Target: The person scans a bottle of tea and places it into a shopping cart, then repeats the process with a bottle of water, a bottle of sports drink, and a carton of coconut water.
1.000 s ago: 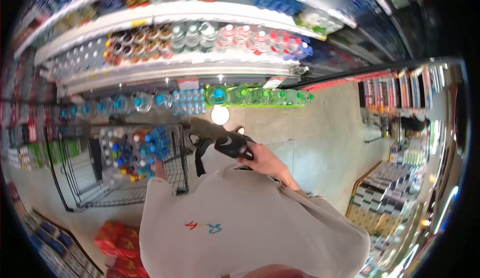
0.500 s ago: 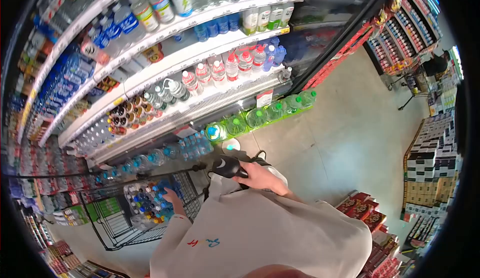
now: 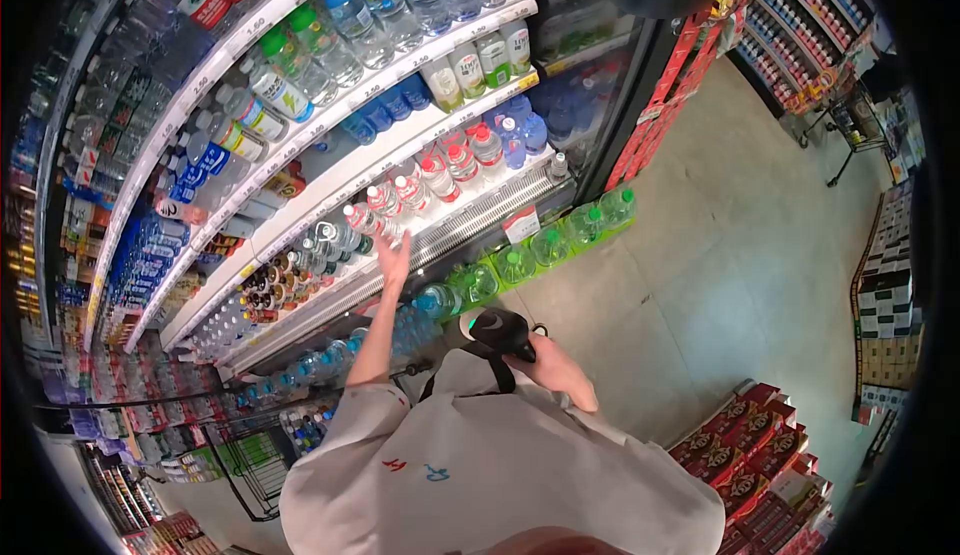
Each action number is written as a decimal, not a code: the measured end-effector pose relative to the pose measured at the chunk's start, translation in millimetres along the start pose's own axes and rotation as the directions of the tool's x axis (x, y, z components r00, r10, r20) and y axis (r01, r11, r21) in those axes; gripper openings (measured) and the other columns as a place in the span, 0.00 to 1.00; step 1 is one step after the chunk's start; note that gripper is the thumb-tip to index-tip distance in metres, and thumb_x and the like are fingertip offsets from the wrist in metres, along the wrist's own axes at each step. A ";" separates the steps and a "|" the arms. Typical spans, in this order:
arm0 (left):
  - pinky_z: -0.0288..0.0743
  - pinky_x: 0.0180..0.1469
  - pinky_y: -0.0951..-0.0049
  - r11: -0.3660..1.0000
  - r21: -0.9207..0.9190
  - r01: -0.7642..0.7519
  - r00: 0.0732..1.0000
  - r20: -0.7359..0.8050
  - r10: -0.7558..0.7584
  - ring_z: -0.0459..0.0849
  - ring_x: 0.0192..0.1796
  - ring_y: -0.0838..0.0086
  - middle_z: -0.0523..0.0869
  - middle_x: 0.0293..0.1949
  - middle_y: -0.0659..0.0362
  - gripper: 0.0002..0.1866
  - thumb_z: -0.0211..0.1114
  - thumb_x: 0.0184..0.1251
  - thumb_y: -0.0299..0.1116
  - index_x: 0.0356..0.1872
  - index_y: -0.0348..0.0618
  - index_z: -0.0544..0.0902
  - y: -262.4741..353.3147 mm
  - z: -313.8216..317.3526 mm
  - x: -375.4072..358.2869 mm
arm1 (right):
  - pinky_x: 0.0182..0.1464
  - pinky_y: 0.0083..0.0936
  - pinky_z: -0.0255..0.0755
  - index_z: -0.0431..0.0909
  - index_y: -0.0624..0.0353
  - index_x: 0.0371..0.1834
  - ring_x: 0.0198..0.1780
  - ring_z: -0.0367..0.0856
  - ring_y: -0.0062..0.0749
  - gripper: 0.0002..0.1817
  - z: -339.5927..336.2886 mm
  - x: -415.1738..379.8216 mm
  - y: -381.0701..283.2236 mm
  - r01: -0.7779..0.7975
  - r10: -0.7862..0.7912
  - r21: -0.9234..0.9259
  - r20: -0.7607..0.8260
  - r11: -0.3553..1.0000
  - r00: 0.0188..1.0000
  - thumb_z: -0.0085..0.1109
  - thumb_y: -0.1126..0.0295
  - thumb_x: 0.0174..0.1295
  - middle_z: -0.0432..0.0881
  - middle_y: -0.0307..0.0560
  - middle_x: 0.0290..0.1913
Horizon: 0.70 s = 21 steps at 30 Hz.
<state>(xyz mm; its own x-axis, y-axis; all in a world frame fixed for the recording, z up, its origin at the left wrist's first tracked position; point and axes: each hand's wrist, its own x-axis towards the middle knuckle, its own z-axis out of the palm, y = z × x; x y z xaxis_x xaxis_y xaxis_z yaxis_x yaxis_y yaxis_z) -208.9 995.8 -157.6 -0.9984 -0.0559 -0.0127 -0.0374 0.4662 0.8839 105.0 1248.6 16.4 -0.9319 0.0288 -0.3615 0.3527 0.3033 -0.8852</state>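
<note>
My left hand (image 3: 394, 257) is raised with fingers spread, reaching up to the red-capped water bottles (image 3: 420, 180) on a lower cooler shelf; it holds nothing. My right hand (image 3: 540, 357) stays low in front of my chest, closed around a black handheld scanner (image 3: 499, 330). Green-capped bottles (image 3: 545, 243) stand in a row on the floor-level shelf just beyond the scanner.
An open cooler with several white shelves of bottled drinks fills the upper left. A black wire cart (image 3: 262, 447) with bottles stands at lower left. Red cartons (image 3: 760, 450) are stacked at lower right. Bare tiled floor (image 3: 740, 255) stretches right toward more shelving.
My left hand has left the bottles in the cart and risen to the cooler shelf. The view has tilted up toward the shelves. The right hand still holds the scanner.
</note>
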 end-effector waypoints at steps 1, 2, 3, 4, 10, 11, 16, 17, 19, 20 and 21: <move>0.68 0.67 0.56 0.999 0.021 -0.043 0.996 0.078 0.041 0.75 0.64 0.54 0.71 0.64 0.35 0.50 0.74 0.62 0.50 0.74 0.30 0.57 29.1 20.4 23.8 | 0.43 0.42 0.75 0.78 0.63 0.48 0.39 0.83 0.57 0.21 -5.7 0.5 -3.9 0.002 -0.002 -0.007 -0.009 1.000 1.000 0.69 0.58 0.61 0.84 0.59 0.35; 0.68 0.67 0.56 0.996 0.034 -0.087 0.984 0.159 0.081 0.75 0.65 0.53 0.71 0.65 0.33 0.51 0.74 0.61 0.51 0.74 0.31 0.56 52.1 42.6 49.8 | 0.43 0.42 0.75 0.78 0.63 0.48 0.39 0.83 0.57 0.23 -12.5 -0.4 -8.5 -0.020 0.021 0.010 -0.022 1.000 1.000 0.69 0.55 0.61 0.84 0.60 0.35; 0.68 0.68 0.56 0.998 -0.004 -0.057 0.980 0.193 0.057 0.74 0.66 0.52 0.70 0.66 0.32 0.53 0.75 0.59 0.52 0.75 0.31 0.54 67.6 66.9 79.5 | 0.42 0.42 0.74 0.78 0.63 0.49 0.39 0.83 0.57 0.25 -18.8 -0.5 -10.1 -0.044 0.045 0.021 -0.036 0.999 0.998 0.69 0.53 0.60 0.83 0.61 0.35; 0.67 0.69 0.57 0.999 -0.042 -0.025 0.973 0.227 0.034 0.73 0.68 0.52 0.69 0.67 0.31 0.55 0.76 0.57 0.53 0.75 0.31 0.53 82.7 90.0 107.2 | 0.42 0.42 0.74 0.78 0.63 0.49 0.39 0.83 0.57 0.25 -21.9 1.0 -5.3 -0.046 0.046 0.003 -0.048 0.999 0.998 0.69 0.53 0.60 0.83 0.61 0.35; 0.67 0.69 0.58 0.963 0.049 -0.266 0.964 -0.004 0.267 0.77 0.64 0.46 0.75 0.64 0.33 0.61 0.80 0.44 0.59 0.73 0.30 0.60 165.3 187.5 248.9 | 0.41 0.39 0.75 0.81 0.64 0.42 0.35 0.82 0.54 0.22 -50.0 18.3 -28.2 -0.302 0.289 -0.051 -0.180 0.952 0.940 0.69 0.54 0.60 0.82 0.60 0.31; 0.68 0.69 0.58 0.956 -0.007 -0.294 0.956 -0.007 0.294 0.78 0.64 0.48 0.78 0.61 0.35 0.58 0.81 0.43 0.59 0.70 0.30 0.65 176.9 191.2 261.4 | 0.31 0.34 0.68 0.80 0.65 0.31 0.24 0.68 0.32 0.20 -46.6 22.2 -25.7 -0.190 0.182 0.004 -0.304 0.982 0.935 0.70 0.56 0.60 0.71 0.48 0.19; 0.70 0.65 0.57 0.946 -0.044 -0.322 0.941 -0.127 0.315 0.80 0.61 0.51 0.83 0.59 0.43 0.45 0.82 0.44 0.56 0.60 0.35 0.80 181.5 229.5 317.6 | 0.31 0.34 0.68 0.80 0.65 0.33 0.25 0.68 0.27 0.20 -52.8 47.9 -38.2 -0.226 0.225 0.036 -0.342 0.973 0.913 0.70 0.56 0.60 0.72 0.44 0.20; 0.70 0.66 0.58 0.954 -0.038 -0.296 0.950 -0.114 0.290 0.80 0.63 0.51 0.82 0.60 0.43 0.45 0.81 0.45 0.58 0.60 0.36 0.80 171.5 236.5 328.7 | 0.35 0.36 0.71 0.81 0.64 0.39 0.29 0.74 0.35 0.21 -54.6 52.3 -41.3 -0.296 0.289 0.018 -0.278 0.955 0.916 0.69 0.54 0.61 0.77 0.50 0.25; 0.70 0.66 0.59 0.963 -0.059 -0.264 0.960 -0.114 0.256 0.79 0.64 0.52 0.82 0.61 0.45 0.44 0.80 0.45 0.58 0.61 0.38 0.80 171.6 243.2 330.0 | 0.31 0.34 0.67 0.80 0.67 0.34 0.26 0.69 0.28 0.23 -51.5 59.2 -42.3 -0.260 0.258 0.034 -0.309 0.965 0.916 0.71 0.53 0.60 0.73 0.45 0.21; 0.70 0.66 0.58 0.962 -0.085 -0.258 0.961 -0.122 0.247 0.80 0.63 0.52 0.82 0.61 0.45 0.44 0.81 0.45 0.58 0.61 0.39 0.80 176.9 241.0 327.0 | 0.31 0.34 0.67 0.80 0.67 0.34 0.26 0.69 0.28 0.23 -53.8 61.8 -42.8 -0.265 0.260 0.031 -0.325 0.964 0.909 0.71 0.53 0.60 0.73 0.45 0.21; 0.71 0.65 0.57 0.974 -0.023 -0.226 0.961 -0.170 0.219 0.80 0.62 0.52 0.83 0.60 0.45 0.42 0.81 0.45 0.55 0.60 0.39 0.81 172.4 249.2 330.2 | 0.31 0.34 0.68 0.80 0.67 0.34 0.26 0.70 0.29 0.24 -53.9 63.6 -43.7 -0.289 0.280 0.018 -0.318 0.957 0.906 0.70 0.52 0.60 0.73 0.46 0.21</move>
<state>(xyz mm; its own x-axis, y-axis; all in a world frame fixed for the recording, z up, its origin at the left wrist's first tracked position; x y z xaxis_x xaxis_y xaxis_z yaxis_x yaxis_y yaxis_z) -555.8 1277.8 -125.9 -0.9601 -0.1015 0.2605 0.1901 0.4459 0.8746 25.8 1288.5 47.9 -0.7722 0.4143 -0.4818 0.6087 0.2646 -0.7480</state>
